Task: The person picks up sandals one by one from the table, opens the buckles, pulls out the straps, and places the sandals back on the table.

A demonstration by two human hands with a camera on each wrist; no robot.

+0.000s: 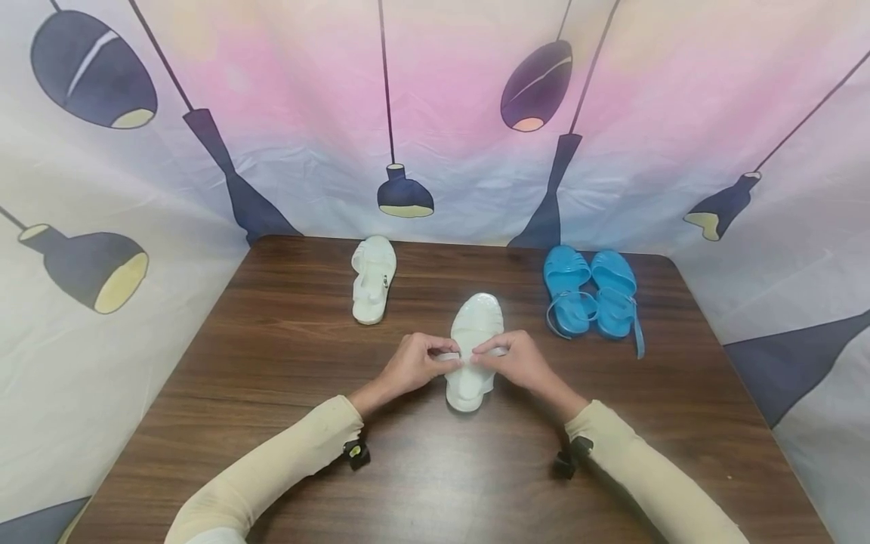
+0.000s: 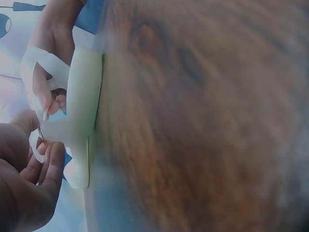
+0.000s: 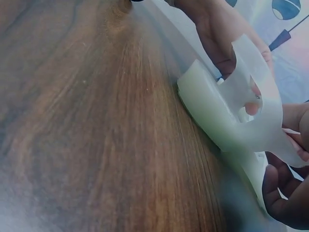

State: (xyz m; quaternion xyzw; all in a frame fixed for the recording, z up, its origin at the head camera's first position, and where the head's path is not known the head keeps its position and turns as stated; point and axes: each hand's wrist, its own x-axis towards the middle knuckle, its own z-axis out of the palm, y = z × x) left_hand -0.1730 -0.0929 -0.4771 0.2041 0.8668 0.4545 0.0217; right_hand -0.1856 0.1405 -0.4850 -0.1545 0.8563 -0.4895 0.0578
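Observation:
A white sandal (image 1: 477, 317) lies sole down on the wooden table, toe pointing away from me. From its left side, my left hand (image 1: 418, 363) pinches a strap with thumb and fingers; in the left wrist view a thin metal piece, perhaps a buckle (image 2: 40, 133), shows at the fingertips. On the other side my right hand (image 1: 523, 364) pinches a pale strap (image 3: 292, 153) between thumb and fingers. Both hands meet close together above the sandal's middle. Its heel strap (image 3: 258, 53) stands up behind them. The exact join of the straps is hidden by the fingers.
Another white sandal (image 1: 370, 291) lies farther back on the left. A pair of blue sandals stands at the back right, the left one (image 1: 566, 272) beside the right one (image 1: 615, 273), whose loose strap (image 1: 639, 332) hangs out. A printed cloth (image 1: 448, 91) rises behind the table (image 1: 272, 355).

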